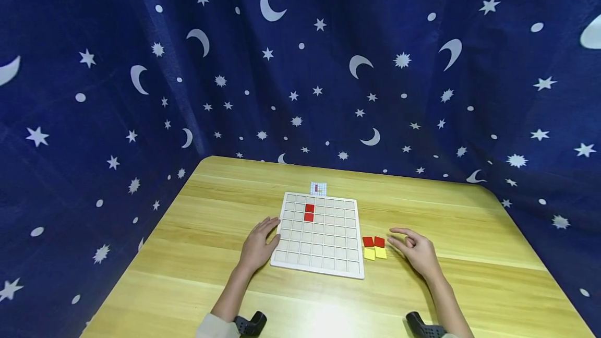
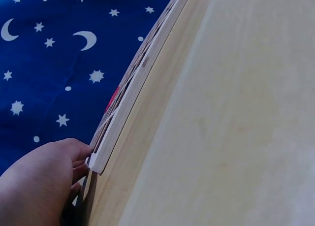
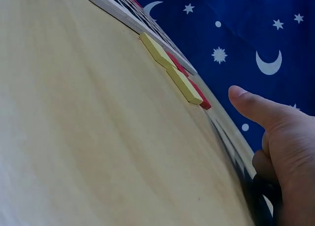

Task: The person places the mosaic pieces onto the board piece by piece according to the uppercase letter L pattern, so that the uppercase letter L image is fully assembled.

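Observation:
A white grid board (image 1: 315,271) lies on the table, with two red square tiles (image 1: 309,212) in neighbouring cells of one column near its far side. Against the board's left edge rests my left hand (image 1: 257,244), its thumb and fingers touching the rim. To the right of the board, two red tiles (image 1: 373,242) and two yellow tiles (image 1: 375,253) lie in a small cluster. Just right of that cluster hovers my right hand (image 1: 418,253), thumb and index finger apart, holding nothing. The right wrist view shows its thumb (image 3: 253,102) stretched toward the yellow tiles (image 3: 183,84).
A small printed card (image 1: 318,189) with a grid and coloured marks lies beyond the board's far edge. The wooden table (image 1: 188,254) reaches a dark blue curtain (image 1: 300,67) with moons and stars at the back and sides.

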Demonstrator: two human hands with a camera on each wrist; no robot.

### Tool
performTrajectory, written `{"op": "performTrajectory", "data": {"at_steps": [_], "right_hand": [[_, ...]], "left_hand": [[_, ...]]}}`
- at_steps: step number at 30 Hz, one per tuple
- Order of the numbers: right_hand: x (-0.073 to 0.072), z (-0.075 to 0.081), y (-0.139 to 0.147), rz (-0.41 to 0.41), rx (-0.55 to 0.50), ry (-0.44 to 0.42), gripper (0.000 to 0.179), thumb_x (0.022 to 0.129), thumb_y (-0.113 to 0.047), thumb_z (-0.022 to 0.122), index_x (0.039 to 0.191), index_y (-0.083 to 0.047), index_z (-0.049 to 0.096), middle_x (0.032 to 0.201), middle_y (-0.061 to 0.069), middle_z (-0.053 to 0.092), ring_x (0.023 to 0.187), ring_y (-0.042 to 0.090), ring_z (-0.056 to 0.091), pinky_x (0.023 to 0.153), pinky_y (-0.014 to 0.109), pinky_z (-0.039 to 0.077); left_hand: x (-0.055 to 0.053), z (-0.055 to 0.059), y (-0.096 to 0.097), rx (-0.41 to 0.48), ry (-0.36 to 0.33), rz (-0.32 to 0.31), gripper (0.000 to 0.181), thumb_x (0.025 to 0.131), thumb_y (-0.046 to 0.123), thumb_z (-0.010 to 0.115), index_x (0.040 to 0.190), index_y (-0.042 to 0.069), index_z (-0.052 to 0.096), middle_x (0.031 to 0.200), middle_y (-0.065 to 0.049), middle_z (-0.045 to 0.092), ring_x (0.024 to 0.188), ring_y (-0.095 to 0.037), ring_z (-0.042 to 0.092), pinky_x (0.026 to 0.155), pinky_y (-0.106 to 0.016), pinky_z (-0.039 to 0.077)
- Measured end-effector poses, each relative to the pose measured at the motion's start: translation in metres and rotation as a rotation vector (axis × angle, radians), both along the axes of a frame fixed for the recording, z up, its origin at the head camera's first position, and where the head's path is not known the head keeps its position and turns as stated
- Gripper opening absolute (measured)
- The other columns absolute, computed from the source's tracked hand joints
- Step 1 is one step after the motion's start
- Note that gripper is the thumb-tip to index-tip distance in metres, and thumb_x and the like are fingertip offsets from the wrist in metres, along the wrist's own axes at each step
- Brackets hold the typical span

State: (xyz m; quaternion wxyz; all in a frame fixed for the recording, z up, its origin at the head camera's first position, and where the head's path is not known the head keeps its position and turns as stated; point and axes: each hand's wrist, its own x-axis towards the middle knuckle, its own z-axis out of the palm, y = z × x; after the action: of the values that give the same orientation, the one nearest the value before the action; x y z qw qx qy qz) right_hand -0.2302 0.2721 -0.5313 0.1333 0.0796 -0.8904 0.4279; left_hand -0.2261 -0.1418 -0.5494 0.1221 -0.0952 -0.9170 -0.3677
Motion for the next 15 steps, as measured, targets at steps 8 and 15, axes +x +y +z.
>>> {"op": "performTrajectory", "data": {"at_steps": [8, 15], "right_hand": [[-0.0006, -0.0033, -0.0027, 0.024, 0.047, -0.028, 0.028, 0.080, -0.031, 0.072, 0.103, -0.015, 0.069, 0.051, -0.006, 0.030, 0.045, 0.004, 0.024, 0.045, 0.022, 0.032], [-0.0021, -0.0047, -0.0048, 0.034, 0.128, -0.028, 0.031, 0.077, -0.038, 0.073, 0.102, -0.020, 0.069, 0.052, -0.006, 0.032, 0.046, 0.004, 0.024, 0.047, 0.021, 0.030]], "left_hand": [[0.0003, -0.0007, -0.0014, -0.001, 0.013, -0.003, 0.039, 0.088, 0.022, 0.060, 0.125, 0.007, 0.058, 0.131, -0.007, 0.053, 0.127, -0.026, 0.040, 0.109, -0.041, 0.026], [-0.0011, -0.0020, -0.0018, 0.000, 0.004, -0.004, 0.040, 0.089, 0.024, 0.060, 0.126, 0.008, 0.057, 0.132, -0.005, 0.052, 0.128, -0.024, 0.039, 0.110, -0.039, 0.024]]}}
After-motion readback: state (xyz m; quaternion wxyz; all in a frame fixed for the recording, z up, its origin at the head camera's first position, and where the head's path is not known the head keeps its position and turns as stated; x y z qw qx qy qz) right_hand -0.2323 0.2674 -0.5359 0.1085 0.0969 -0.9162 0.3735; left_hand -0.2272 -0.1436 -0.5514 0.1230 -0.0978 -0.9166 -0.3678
